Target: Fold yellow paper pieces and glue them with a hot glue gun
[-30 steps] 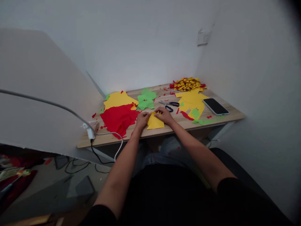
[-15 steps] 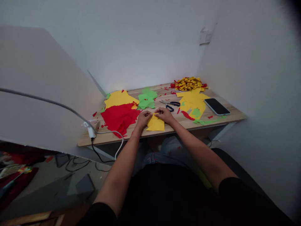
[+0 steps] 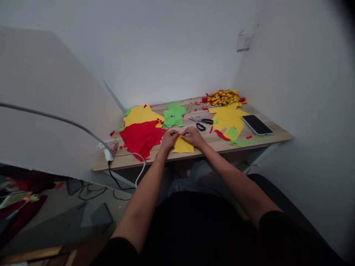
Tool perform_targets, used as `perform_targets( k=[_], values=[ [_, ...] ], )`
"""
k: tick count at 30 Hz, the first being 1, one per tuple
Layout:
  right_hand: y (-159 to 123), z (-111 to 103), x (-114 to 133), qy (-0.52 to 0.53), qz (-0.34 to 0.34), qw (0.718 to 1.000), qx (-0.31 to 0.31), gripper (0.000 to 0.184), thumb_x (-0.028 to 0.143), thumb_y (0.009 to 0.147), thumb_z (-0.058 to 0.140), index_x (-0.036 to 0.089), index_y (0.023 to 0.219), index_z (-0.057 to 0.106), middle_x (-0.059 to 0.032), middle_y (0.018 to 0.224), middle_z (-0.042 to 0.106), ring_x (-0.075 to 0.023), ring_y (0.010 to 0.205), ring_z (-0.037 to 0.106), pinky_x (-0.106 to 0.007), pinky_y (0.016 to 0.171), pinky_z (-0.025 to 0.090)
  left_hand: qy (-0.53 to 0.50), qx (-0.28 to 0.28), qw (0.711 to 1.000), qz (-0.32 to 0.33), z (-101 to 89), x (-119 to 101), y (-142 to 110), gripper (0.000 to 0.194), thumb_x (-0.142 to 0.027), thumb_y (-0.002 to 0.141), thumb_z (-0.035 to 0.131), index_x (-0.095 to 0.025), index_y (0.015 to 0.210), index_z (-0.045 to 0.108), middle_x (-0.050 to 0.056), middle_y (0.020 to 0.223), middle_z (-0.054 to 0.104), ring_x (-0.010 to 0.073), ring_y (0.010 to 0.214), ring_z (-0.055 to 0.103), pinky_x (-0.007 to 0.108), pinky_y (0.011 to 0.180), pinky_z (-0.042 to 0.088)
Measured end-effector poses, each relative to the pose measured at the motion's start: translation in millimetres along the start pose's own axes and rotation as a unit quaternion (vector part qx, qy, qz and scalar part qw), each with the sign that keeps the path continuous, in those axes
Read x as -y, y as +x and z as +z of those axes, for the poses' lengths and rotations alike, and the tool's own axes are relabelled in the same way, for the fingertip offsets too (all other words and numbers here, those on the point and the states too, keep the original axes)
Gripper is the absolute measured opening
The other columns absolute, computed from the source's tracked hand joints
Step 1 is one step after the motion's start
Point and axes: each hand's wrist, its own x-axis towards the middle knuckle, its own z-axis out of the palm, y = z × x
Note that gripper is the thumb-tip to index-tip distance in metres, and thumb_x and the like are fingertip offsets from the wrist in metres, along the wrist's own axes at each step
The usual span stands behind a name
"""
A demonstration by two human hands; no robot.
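A small yellow sheet (image 3: 184, 145), paper or felt by its look, lies at the table's front edge with its far edge gathered. My left hand (image 3: 170, 139) pinches that far edge from the left. From the right, my right hand (image 3: 193, 136) pinches it too, fingertips close to the left ones. The exact fold between the fingers is too small to make out. Beyond my right hand lie scissors (image 3: 200, 126) with dark handles, blades apart. Left of my left hand spreads a crumpled red sheet (image 3: 142, 138).
Green pieces (image 3: 174, 114) and a yellow sheet (image 3: 142, 115) lie at the back. To the right are cut yellow pieces (image 3: 229, 115), a phone (image 3: 257, 125) and a yellow-and-red ruffled bundle (image 3: 225, 98). A white power strip (image 3: 108, 153) with cables hangs at the left edge.
My right hand has shifted slightly left, bringing the fingertips of both hands closer together. The yellow sheet's far edge is now more gathered between them.
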Motion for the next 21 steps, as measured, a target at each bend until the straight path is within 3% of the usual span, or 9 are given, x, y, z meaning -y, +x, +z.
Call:
perform_targets(
  k=[7,14,17,21],
  values=[
    [-2.6,-0.1,4.9,-0.045,-0.041,0.997,0.042,0.013,0.026,0.085,0.074,0.023,0.095,0.080,-0.0079,0.093,0.073,-0.0253,0.095,0.056,-0.040,0.089,0.036,-0.015,-0.006,1.000,-0.011,-1.8,5.4,4.7,0.027,-0.039,0.094,0.066,-0.013,0.088,0.065,0.000,0.080,0.065,0.0116,0.068,0.061,0.028,0.066,0.053],
    [-3.1,-1.3,6.9,-0.021,-0.046,0.997,0.057,0.015,0.013,0.083,0.065,0.022,0.078,0.074,-0.0053,0.090,0.074,-0.0244,0.098,0.060,-0.039,0.093,0.036,-0.051,-0.007,0.999,0.003,-0.9,1.3,3.1,0.037,-0.048,0.067,0.083,-0.015,0.078,0.072,0.002,0.070,0.068,0.0153,0.067,0.062,0.026,0.063,0.047],
    [-2.9,-2.0,5.4,0.011,-0.022,0.999,0.028,0.013,0.015,0.084,0.060,0.021,0.083,0.071,-0.0045,0.089,0.073,-0.0216,0.092,0.063,-0.035,0.091,0.041,-0.060,-0.008,0.998,0.003,-0.6,-0.3,1.7,0.040,-0.049,0.063,0.084,-0.015,0.079,0.073,0.004,0.073,0.071,0.0167,0.069,0.064,0.027,0.065,0.049],
    [-0.1,-1.9,-1.7,0.048,0.047,0.997,-0.032,0.024,0.029,0.092,0.049,0.017,0.097,0.070,-0.0090,0.097,0.074,-0.0216,0.088,0.064,-0.033,0.081,0.046,-0.059,-0.006,0.998,0.001,0.3,-0.4,0.6,0.043,-0.052,0.061,0.085,-0.014,0.080,0.075,0.005,0.075,0.072,0.0179,0.071,0.065,0.028,0.066,0.049]
  ],
)
